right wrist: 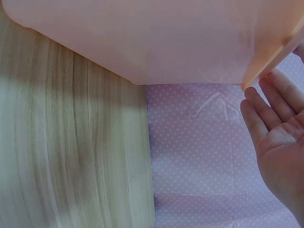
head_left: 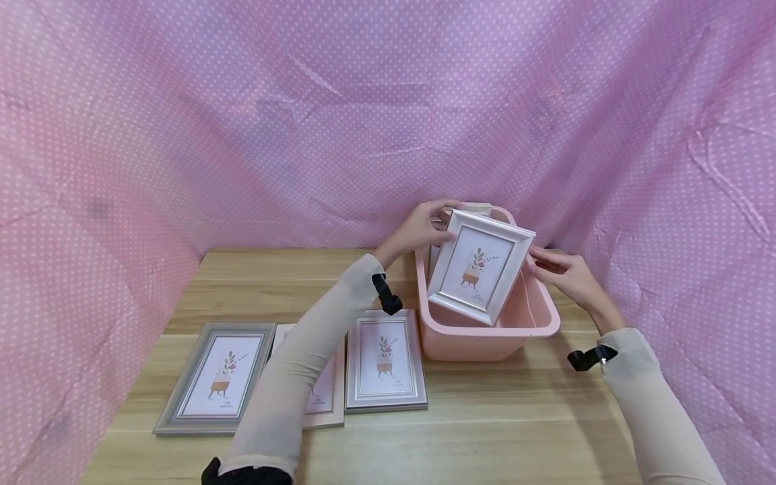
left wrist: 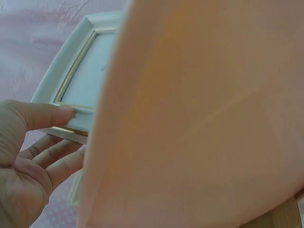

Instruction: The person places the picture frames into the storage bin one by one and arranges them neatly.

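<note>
Left hand point(head_left: 421, 229) pinches a white, rectangular picture frame with thin gold inner trim point(head_left: 477, 266) by its left side, thumb on the front, fingers behind; grip narrow, about the frame's thickness. Frame is tilted, printed plant picture facing the wearer, over the opening of a pink, rectangular plastic bin point(head_left: 467, 345). Right hand point(head_left: 566, 275) is at the bin's right rim, near the frame's upper right corner; fingers loosely extended, fingertips at the rim in the right wrist view. Cannot tell if it also touches the frame. Behind the held frame, a pale, flat-edged object point(head_left: 475, 208) shows at the back of the bin, mostly hidden. Just left of the bin, a silvery, rectangular frame point(head_left: 386, 364) lies flat, picture up. Next to it, a cream, rectangular frame point(head_left: 327, 389), partly covered by the cream fabric left sleeve point(head_left: 309, 350). Farthest left, a larger-looking silver-grey, rectangular frame point(head_left: 221, 380), also flat. All on a light, wood-grain table point(head_left: 485, 431). Black wrist straps on both sleeves; right one point(head_left: 592, 357) well clear of the bin. Pink fabric with white dots point(head_left: 364, 135) hangs behind and at both sides.
</note>
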Tool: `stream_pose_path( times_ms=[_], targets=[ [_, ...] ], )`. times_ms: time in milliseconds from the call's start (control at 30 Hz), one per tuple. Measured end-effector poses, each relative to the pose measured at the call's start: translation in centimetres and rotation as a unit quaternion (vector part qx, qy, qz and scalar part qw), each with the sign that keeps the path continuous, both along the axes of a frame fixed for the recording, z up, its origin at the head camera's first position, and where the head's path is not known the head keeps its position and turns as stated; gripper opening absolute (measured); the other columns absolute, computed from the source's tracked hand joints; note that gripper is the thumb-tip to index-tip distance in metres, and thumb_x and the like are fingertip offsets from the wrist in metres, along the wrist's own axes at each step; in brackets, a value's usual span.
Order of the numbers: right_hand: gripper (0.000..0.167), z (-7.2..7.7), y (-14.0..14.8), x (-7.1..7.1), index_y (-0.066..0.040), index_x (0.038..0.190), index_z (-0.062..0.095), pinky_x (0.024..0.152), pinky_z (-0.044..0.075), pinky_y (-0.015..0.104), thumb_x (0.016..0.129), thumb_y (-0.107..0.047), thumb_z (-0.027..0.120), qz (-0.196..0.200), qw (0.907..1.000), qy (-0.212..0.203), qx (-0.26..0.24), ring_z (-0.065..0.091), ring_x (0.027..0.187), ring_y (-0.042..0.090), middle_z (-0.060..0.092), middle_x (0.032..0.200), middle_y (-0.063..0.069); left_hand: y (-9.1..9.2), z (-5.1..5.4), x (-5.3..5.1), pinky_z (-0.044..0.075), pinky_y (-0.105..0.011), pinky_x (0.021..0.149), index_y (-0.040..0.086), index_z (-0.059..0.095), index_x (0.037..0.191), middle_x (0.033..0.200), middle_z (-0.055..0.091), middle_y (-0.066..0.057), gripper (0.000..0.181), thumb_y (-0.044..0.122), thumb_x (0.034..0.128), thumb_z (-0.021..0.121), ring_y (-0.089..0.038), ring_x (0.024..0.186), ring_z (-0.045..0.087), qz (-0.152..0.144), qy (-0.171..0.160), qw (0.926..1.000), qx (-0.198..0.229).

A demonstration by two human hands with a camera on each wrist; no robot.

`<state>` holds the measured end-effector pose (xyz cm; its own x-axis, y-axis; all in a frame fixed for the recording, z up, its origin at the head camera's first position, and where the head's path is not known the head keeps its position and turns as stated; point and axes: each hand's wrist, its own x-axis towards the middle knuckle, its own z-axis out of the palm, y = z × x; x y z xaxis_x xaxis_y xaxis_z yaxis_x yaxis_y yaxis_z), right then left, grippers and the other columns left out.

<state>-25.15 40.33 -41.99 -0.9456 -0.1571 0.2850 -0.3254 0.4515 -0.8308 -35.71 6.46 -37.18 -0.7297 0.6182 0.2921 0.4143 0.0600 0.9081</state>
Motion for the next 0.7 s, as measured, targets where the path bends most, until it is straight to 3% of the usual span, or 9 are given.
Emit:
stream_pose_path(
  times_ms=[167,300,467,700],
  targets=[
    [0.049,0.2,-0.1,0.1,0.005,0.139,0.056,0.096,0.049,0.007,0.093,-0.003,0.072,0.008,0.9999,-0.005,-0.007,0.061,0.116,-0.011,0.062,0.14,-0.012,-0.2,-0.7,-0.6,0.065,-0.034,0.07,0.003,0.057,0.139,0.108,0.066,-0.022,0.059,-0.012,0.0842,0.073,-0.03,0.094,0.072,0.028,0.0,0.9995,-0.013],
    [0.049,0.2,-0.1,0.1,0.005,0.138,0.057,0.096,0.049,0.007,0.093,-0.003,0.072,0.005,0.9999,-0.007,-0.008,0.061,0.115,-0.01,0.061,0.141,-0.011,-0.2,-1.1,-1.0,0.063,-0.032,0.066,0.003,0.056,0.139,0.106,0.066,-0.021,0.058,-0.011,0.0849,0.073,-0.029,0.09,0.072,0.042,0.012,0.9986,-0.029],
    [0.047,0.1,-0.1,0.1,0.007,0.138,0.057,0.096,0.049,0.007,0.093,-0.001,0.071,0.011,0.9999,-0.003,-0.013,0.061,0.115,-0.01,0.06,0.143,-0.008,-0.1,-1.2,-1.4,0.062,-0.026,0.078,0.003,0.056,0.138,0.108,0.067,-0.022,0.056,-0.009,0.086,0.073,-0.029,0.095,0.07,0.059,0.045,0.9961,-0.048],
    [0.048,0.0,-0.1,0.2,0.01,0.137,0.055,0.096,0.049,0.007,0.093,0.001,0.071,0.021,0.9993,-0.004,-0.031,0.062,0.117,-0.009,0.061,0.142,-0.01,0.0,-1.2,-1.5,0.062,-0.028,0.081,0.005,0.055,0.138,0.105,0.068,-0.02,0.055,-0.008,0.0875,0.07,-0.028,0.095,0.07,0.081,0.048,0.9939,-0.058]
  ],
)
